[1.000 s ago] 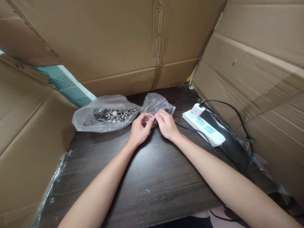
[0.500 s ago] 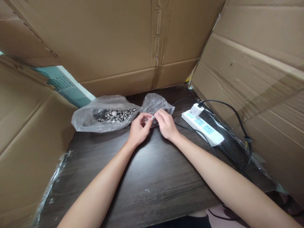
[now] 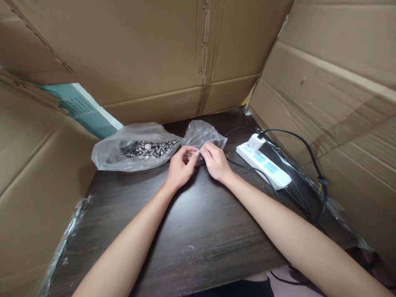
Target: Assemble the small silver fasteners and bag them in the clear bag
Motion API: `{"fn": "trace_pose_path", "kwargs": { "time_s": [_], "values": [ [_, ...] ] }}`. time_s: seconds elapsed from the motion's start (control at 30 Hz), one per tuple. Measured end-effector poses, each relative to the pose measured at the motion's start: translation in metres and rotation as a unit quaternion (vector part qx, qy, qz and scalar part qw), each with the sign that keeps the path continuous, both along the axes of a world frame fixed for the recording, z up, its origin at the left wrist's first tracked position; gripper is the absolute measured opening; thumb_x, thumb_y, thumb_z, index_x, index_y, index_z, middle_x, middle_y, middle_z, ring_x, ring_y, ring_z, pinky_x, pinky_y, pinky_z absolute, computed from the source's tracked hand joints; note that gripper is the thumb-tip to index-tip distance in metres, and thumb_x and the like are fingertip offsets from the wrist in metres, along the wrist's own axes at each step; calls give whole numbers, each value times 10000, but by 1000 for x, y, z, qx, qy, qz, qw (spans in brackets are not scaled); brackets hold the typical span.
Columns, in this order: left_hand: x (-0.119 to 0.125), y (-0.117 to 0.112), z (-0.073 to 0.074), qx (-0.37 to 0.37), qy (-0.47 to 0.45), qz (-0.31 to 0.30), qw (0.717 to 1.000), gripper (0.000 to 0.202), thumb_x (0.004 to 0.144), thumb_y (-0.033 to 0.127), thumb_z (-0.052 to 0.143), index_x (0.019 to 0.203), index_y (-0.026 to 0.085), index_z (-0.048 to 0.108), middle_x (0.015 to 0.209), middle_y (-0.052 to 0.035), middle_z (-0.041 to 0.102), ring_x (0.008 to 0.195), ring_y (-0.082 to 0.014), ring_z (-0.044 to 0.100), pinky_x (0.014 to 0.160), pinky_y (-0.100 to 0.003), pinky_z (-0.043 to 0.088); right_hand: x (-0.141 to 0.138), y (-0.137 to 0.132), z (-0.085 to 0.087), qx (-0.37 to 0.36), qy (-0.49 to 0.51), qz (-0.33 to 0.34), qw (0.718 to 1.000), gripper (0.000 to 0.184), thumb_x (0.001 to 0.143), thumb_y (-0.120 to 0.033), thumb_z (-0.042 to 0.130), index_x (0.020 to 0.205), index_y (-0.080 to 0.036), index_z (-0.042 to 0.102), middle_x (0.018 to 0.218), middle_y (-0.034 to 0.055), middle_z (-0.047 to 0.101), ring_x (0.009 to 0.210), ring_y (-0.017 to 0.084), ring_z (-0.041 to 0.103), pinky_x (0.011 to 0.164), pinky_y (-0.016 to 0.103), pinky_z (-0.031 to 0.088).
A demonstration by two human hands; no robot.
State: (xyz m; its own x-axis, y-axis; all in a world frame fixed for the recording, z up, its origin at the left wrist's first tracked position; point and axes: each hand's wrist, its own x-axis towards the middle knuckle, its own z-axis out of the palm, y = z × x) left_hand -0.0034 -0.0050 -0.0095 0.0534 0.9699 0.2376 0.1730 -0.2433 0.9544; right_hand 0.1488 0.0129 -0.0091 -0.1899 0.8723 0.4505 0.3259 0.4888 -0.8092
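Near the far edge of the dark tabletop point(image 3: 185, 235), two bare hands meet over a small metal piece point(image 3: 198, 151), raised between their fingertips just in front of the smaller plastic bag point(image 3: 201, 130). Left hand point(image 3: 182, 167): thumb and forefinger pinch the piece, the other fingers curled behind. Right hand point(image 3: 216, 161): thumb and fingertips are drawn together on it from the opposite side; their exact contact is too small to resolve. To the left, a larger plastic bag point(image 3: 107, 156) lies with its mouth spread, showing a heap of metal parts point(image 3: 151, 149) and one pale disc point(image 3: 147, 146).

Handling, as judged from this posture: good work here depends on a light, steady pinch, one hand serving as the fixed support while the other makes only fine finger movements. Aligned fingertips and level wrists should keep the piece from tilting; excess pressure could make smooth metal slip. Working low, close to the bags, shortens any fall. The power strip point(image 3: 278, 177) lies well apart, right.
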Motion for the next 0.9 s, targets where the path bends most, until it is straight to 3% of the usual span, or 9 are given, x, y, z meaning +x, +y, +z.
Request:
{"fn": "trace_pose_path", "kwargs": {
  "time_s": [0.9],
  "values": [
    [-1, 1, -1, -1, -8, -9, 1000, 227, 917, 348, 650, 1020, 146, 666, 953, -62, 683, 676, -116, 629, 633, -235, 515, 1, -1, 0, -11, 4, 1, 1000, 273, 995, -317, 448, 745, -215, 489, 780, 24, 558, 759, 179, 525, 747, 330, 394]
  ]
}}
